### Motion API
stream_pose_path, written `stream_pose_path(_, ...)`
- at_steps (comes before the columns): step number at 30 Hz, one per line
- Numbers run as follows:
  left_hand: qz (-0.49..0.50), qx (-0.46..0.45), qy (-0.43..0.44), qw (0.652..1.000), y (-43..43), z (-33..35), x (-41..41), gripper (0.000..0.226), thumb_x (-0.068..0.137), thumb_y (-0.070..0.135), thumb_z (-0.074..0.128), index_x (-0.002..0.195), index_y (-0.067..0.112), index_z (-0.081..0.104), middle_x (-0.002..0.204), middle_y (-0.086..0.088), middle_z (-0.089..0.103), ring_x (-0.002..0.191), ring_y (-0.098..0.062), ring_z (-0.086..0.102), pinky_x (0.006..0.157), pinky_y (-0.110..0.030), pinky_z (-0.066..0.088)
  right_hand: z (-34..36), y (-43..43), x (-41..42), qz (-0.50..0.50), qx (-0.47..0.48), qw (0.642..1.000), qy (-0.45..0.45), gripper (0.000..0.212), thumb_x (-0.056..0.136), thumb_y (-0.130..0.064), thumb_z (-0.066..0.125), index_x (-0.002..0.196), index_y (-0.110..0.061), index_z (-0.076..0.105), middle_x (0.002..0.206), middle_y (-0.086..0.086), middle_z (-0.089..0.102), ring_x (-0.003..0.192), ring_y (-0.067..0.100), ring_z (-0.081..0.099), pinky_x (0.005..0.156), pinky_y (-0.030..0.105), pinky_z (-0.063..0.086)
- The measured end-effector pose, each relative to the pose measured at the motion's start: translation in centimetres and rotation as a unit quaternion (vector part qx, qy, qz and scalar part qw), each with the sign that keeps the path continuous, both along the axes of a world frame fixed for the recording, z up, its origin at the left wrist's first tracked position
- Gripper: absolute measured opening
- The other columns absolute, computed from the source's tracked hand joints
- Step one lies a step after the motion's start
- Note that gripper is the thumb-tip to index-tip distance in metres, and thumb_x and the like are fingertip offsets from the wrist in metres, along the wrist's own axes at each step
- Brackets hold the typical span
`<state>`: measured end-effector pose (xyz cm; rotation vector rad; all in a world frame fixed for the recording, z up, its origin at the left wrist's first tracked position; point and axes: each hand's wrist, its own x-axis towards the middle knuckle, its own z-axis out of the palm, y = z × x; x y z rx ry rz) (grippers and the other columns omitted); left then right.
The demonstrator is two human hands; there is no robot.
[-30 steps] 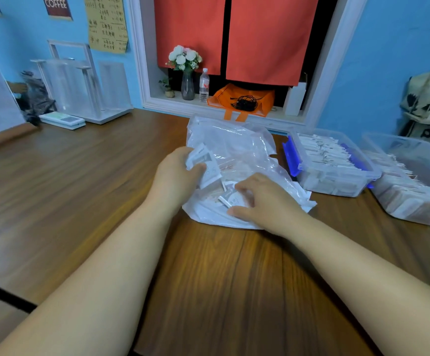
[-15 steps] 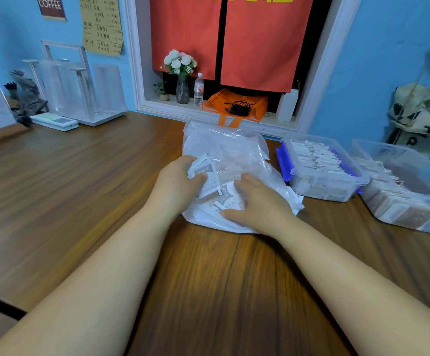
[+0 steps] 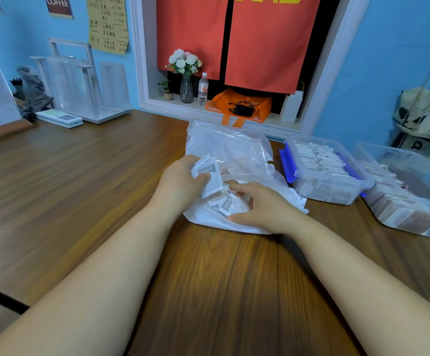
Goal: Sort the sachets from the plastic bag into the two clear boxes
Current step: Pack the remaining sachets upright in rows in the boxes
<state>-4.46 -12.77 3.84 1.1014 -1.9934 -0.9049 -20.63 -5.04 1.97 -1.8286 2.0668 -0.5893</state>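
A person's left hand [image 3: 180, 181] grips a small stack of white paper sachets [image 3: 206, 173], thumb clamped across their printed faces. The stack is probably held there as one sorted kind, so several can go to a box in one trip.

The crumpled clear plastic bag [image 3: 234, 147] lies open on the brown wooden table [image 3: 80, 188], its mouth towards the person so the contents are within reach. The right hand [image 3: 265, 206] arches over the loose white and brown sachets [image 3: 224, 201] still inside the bag. Its fingers are bent and spread, touching the pile. Whether it has pinched one cannot be told.

Just right of the bag stands the clear plastic box with blue latches [image 3: 324, 194], packed with pale sachets on edge. Beside it is a second clear plastic box [image 3: 419, 173], holding rows of browner ones. Both are lidless and close by, which keeps each drop short. The sorting looks well along, with more picking left.
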Motion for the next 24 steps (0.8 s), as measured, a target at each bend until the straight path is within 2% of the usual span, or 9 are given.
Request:
stream_pose_path(1, 0.0, -0.002, -0.004, 1.0, 0.0, 0.0, 0.0, 0.017, 0.092, 0.017, 0.054, 0.109, 0.017, 0.058, 0.104, 0.0, 0.064, 0.094, -0.019, 0.06, 0.076, -0.027, 0.045, 0.2, -0.1, 0.0, 0.005, 0.015, 1.0, 0.007, 0.067, 0.077, -0.032, 0.074, 0.137, -0.026, 0.045, 0.118, -0.008, 0.047, 0.095, 0.002, 0.045, 0.082, 0.015, 0.031)
stream_pose_path(4, -0.002, -0.005, -0.014, 1.0, -0.1, -0.2, -0.2, 0.012, 0.093, 0.018, 0.054, 0.104, 0.021, 0.056, 0.102, 0.003, 0.062, 0.093, -0.016, 0.059, 0.069, -0.022, 0.045, 0.9, -0.1, 0.0, 0.035, 0.053, 0.998, -0.006, 0.049, 0.081, -0.029, 0.071, 0.127, -0.026, 0.053, 0.097, -0.02, 0.044, 0.076, -0.006, 0.043, 0.071, 0.011, 0.033)
stream_pose_path(6, -0.003, -0.009, -0.016, 1.0, -0.1, -0.3, -0.3, 0.013, 0.093, 0.018, 0.054, 0.105, 0.02, 0.057, 0.101, 0.003, 0.062, 0.093, -0.016, 0.059, 0.069, -0.023, 0.045, 1.0, -0.2, -0.2, 0.047, 0.065, 0.997, -0.006, 0.041, 0.082, -0.028, 0.069, 0.121, -0.026, 0.054, 0.089, -0.021, 0.042, 0.073, -0.005, 0.042, 0.068, 0.008, 0.033)
stream_pose_path(9, -0.006, -0.019, -0.022, 1.0, 0.0, -0.4, -0.4, 0.018, 0.092, 0.018, 0.054, 0.109, 0.017, 0.059, 0.1, 0.003, 0.061, 0.092, -0.015, 0.057, 0.065, -0.02, 0.042, 0.8, -0.2, -0.6, 0.038, 0.062, 0.997, -0.023, 0.034, 0.08, -0.028, 0.072, 0.11, -0.026, 0.057, 0.085, -0.017, 0.043, 0.07, -0.001, 0.042, 0.064, 0.011, 0.033)
stream_pose_path(12, -0.011, -0.022, -0.026, 0.999, 0.0, -0.5, -0.4, 0.019, 0.092, 0.019, 0.054, 0.111, 0.018, 0.058, 0.099, 0.005, 0.061, 0.091, -0.014, 0.056, 0.063, -0.015, 0.038, 0.7, -0.2, -1.0, -0.011, 0.034, 0.992, -0.122, 0.028, 0.074, -0.024, 0.078, 0.097, -0.02, 0.062, 0.078, -0.007, 0.04, 0.059, 0.005, 0.039, 0.052, 0.011, 0.034)
stream_pose_path(14, -0.012, -0.023, -0.027, 0.999, 0.1, -0.6, -0.3, 0.019, 0.092, 0.02, 0.054, 0.111, 0.019, 0.058, 0.099, 0.004, 0.061, 0.09, -0.014, 0.055, 0.061, -0.013, 0.037, 0.6, -0.3, -1.1, -0.049, 0.009, 0.987, -0.156, 0.029, 0.073, -0.024, 0.08, 0.096, -0.017, 0.065, 0.074, -0.005, 0.038, 0.055, 0.007, 0.039, 0.05, 0.018, 0.036)
stream_pose_path(21, 0.004, -0.028, -0.005, 1.0, 0.1, -0.3, -0.1, 0.013, 0.092, 0.018, 0.055, 0.104, 0.021, 0.057, 0.098, 0.004, 0.061, 0.09, -0.015, 0.058, 0.065, -0.015, 0.042, -0.2, -0.7, -0.4, -0.084, -0.084, 0.985, -0.122, 0.014, 0.078, -0.037, 0.074, 0.082, -0.031, 0.062, 0.073, -0.012, 0.049, 0.063, 0.006, 0.049, 0.06, 0.024, 0.04)
stream_pose_path(23, 0.008, -0.03, 0.0, 1.0, 0.1, -0.1, 0.0, 0.014, 0.091, 0.017, 0.055, 0.105, 0.019, 0.058, 0.099, 0.001, 0.064, 0.091, -0.019, 0.06, 0.071, -0.026, 0.046, -0.1, -0.7, -0.1, -0.065, -0.076, 0.995, -0.028, 0.015, 0.08, -0.037, 0.071, 0.091, -0.03, 0.064, 0.085, -0.014, 0.055, 0.079, 0.011, 0.054, 0.076, 0.029, 0.047)
stream_pose_path(24, 0.01, -0.03, 0.0, 0.999, 0.2, -0.1, 0.0, 0.016, 0.091, 0.017, 0.055, 0.106, 0.018, 0.059, 0.1, 0.0, 0.064, 0.091, -0.02, 0.06, 0.073, -0.028, 0.046, -0.1, -0.7, 0.0, -0.045, -0.081, 0.995, 0.042, 0.02, 0.08, -0.037, 0.071, 0.098, -0.029, 0.066, 0.096, -0.012, 0.058, 0.093, 0.014, 0.053, 0.086, 0.031, 0.044)
